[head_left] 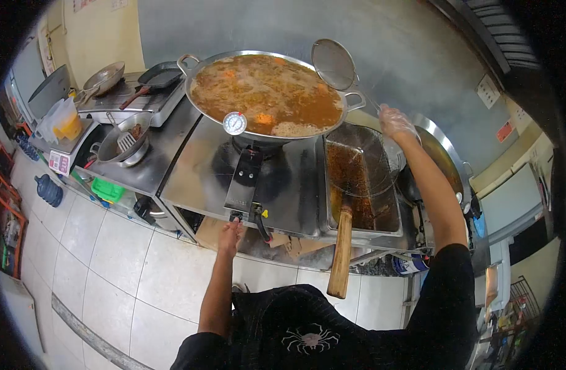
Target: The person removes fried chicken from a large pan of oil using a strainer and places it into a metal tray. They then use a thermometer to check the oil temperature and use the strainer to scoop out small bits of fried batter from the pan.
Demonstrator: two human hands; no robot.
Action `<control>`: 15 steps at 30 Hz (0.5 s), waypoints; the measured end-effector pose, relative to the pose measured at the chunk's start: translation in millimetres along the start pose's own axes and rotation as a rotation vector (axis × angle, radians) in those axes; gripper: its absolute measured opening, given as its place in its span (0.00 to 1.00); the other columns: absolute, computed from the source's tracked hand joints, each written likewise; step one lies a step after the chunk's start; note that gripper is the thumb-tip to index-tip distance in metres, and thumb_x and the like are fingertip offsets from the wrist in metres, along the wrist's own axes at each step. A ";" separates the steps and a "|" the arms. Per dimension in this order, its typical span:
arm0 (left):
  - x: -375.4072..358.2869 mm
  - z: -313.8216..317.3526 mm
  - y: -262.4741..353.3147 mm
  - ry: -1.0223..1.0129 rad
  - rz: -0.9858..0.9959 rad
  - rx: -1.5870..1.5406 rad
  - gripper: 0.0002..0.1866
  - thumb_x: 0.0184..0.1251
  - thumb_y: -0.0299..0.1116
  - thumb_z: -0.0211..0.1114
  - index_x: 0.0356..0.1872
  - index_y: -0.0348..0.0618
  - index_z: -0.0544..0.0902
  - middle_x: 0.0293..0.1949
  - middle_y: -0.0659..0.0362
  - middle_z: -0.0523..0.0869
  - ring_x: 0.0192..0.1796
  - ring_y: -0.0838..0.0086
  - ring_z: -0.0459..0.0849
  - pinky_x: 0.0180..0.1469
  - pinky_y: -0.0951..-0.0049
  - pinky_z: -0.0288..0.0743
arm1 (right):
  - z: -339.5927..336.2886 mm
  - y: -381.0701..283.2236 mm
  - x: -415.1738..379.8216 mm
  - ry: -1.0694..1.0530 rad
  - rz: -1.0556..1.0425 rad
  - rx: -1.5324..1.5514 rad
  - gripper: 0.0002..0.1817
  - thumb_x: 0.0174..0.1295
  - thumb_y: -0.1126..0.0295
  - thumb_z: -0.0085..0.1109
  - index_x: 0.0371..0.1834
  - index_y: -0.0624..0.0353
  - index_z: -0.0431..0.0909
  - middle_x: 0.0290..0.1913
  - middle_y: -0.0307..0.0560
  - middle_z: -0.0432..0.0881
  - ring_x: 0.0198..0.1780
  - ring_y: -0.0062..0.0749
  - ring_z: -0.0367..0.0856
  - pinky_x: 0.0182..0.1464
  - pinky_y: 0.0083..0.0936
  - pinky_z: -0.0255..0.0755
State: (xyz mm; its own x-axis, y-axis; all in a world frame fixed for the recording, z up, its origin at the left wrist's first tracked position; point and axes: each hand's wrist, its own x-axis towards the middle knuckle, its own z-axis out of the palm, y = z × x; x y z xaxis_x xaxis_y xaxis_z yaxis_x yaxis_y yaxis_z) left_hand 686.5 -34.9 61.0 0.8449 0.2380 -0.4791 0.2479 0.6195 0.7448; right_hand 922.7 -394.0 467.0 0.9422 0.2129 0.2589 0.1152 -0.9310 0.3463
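A wide steel wok (355, 98) full of brown oil with frying pieces sits on a burner, and a dial thermometer (235, 123) is clipped to its near rim. My right hand (395, 121), in a clear glove, grips the thin handle of a round mesh skimmer (334, 63) held tilted above the wok's right rim. My left hand (231, 235) reaches down to the black gas knob (236, 216) at the front of the stove. Whether those fingers grip the knob is unclear.
A steel drain tray (364, 229) beside the wok holds a wire basket strainer (360, 165) with a long wooden handle (341, 253) jutting toward me. A second wok (446, 151) stands at right. Left counter holds a bowl with utensils (123, 143), pans (159, 77), a scale (60, 161).
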 end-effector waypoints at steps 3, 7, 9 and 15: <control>4.0 -1.5 -2.5 0.044 0.109 0.151 0.11 0.61 0.42 0.65 0.29 0.50 0.73 0.28 0.67 0.80 0.26 0.82 0.74 0.27 0.80 0.64 | 17.5 -4.6 28.4 -0.169 -0.034 0.086 0.15 0.63 0.61 0.46 0.42 0.61 0.72 0.36 0.56 0.79 0.36 0.46 0.80 0.36 0.41 0.75; 22.0 -8.4 -20.3 0.202 0.577 0.512 0.11 0.59 0.36 0.67 0.27 0.43 0.75 0.22 0.64 0.78 0.22 0.76 0.74 0.25 0.74 0.66 | 71.5 10.1 79.5 -0.788 -0.250 0.439 0.12 0.62 0.63 0.52 0.35 0.63 0.72 0.19 0.39 0.71 0.15 0.24 0.69 0.16 0.25 0.68; 14.9 -4.9 -13.9 0.232 0.697 0.619 0.10 0.57 0.34 0.67 0.29 0.40 0.75 0.22 0.61 0.78 0.24 0.71 0.76 0.28 0.71 0.68 | 27.5 -18.6 64.6 -1.023 0.018 0.799 0.09 0.62 0.69 0.50 0.38 0.64 0.74 0.19 0.39 0.71 0.15 0.21 0.67 0.16 0.23 0.67; -19.3 10.7 16.5 0.305 0.878 1.048 0.10 0.54 0.28 0.66 0.35 0.38 0.75 0.32 0.50 0.79 0.36 0.55 0.78 0.38 0.60 0.71 | -20.5 -74.8 26.4 -1.048 0.284 1.457 0.10 0.65 0.76 0.44 0.42 0.69 0.75 0.27 0.44 0.77 0.19 0.17 0.71 0.15 0.12 0.66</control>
State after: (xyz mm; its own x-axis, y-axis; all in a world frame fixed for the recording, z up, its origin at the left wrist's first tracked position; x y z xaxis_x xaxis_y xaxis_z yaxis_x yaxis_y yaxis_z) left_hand 679.4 -37.3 87.5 0.8053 0.4868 0.3384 0.0477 -0.6222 0.7814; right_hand 932.5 -312.6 466.4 0.7003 0.3006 -0.6475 -0.4554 -0.5105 -0.7294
